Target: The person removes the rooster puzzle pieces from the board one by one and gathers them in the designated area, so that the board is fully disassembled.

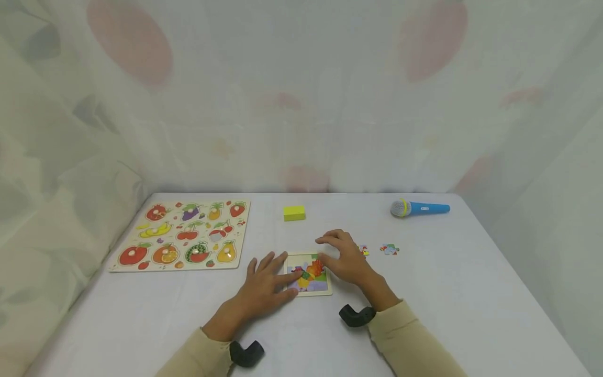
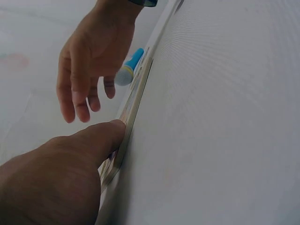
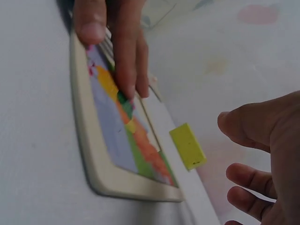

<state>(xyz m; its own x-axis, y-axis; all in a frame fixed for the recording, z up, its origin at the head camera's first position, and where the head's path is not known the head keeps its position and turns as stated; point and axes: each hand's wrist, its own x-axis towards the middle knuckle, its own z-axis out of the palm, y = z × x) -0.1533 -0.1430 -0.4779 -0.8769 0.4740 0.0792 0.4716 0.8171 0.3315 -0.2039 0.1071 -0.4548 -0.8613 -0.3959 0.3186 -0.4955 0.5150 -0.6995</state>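
Note:
A small jigsaw puzzle in a pale wooden frame (image 1: pixel 308 294) lies flat at the middle front of the table, its picture mostly filled with coloured pieces. My left hand (image 1: pixel 264 288) rests on its left side with fingers extended; the index finger touches the picture and the thumb lies at the lower frame edge. Over the right edge hovers my right hand (image 1: pixel 348 262), fingers loosely bent and apart, with nothing visible between them. In the right wrist view, a bare strip shows along the far side of the picture. Beside the right hand lie two loose jigsaw pieces, one partly covered (image 1: pixel 364 251) and one farther right (image 1: pixel 390 249).
A wooden fruit puzzle board (image 1: pixel 188 270) with knobbed pieces lies at the left. Behind the jigsaw sits a yellow block (image 1: pixel 294 213). A blue toy microphone (image 1: pixel 426 208) rests at the back right. Pale curtains (image 1: pixel 301 104) hang behind the table.

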